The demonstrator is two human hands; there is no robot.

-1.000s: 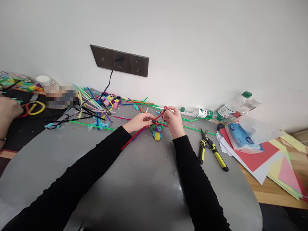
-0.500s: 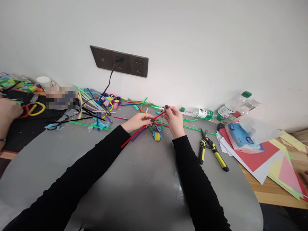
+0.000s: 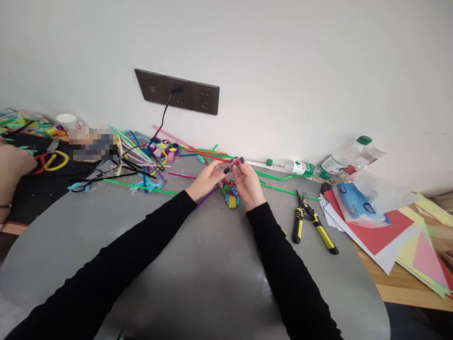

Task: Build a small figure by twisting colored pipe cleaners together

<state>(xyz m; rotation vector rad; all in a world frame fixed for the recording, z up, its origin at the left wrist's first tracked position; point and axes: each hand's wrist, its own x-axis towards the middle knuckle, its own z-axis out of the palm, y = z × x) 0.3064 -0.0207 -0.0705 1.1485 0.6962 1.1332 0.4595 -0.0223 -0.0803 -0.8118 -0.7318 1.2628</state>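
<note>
The left hand (image 3: 208,179) and right hand (image 3: 248,183) meet almost fingertip to fingertip over the grey table (image 3: 212,264), closer together than a half-second ago. The right thumb and forefinger appear pinched on one end of a red pipe cleaner (image 3: 174,136). The left fingers are curled beside it with the thumb extended; whether they grip it or merely steady it, I cannot tell.

The clearest change is in the red pipe cleaner: its long free part, which trailed down past the left wrist, now sweeps up beyond the left hand, its far end blurred by motion. That suggests the pipe cleaner is being turned or re-gripped, with its held end being worked in the fingers; any bend there is too small to make out.

Just below the fingertips, on the near side, lies a small pipe-cleaner figure (image 3: 232,202) with a yellow middle. A purple pipe cleaner (image 3: 206,198) lies just below the left hand. Black-and-yellow pliers (image 3: 314,220) rest well to the right of the right hand, spread and unused. Beyond the left hand, near the wall, are more pipe-cleaner dolls (image 3: 171,153).
</note>
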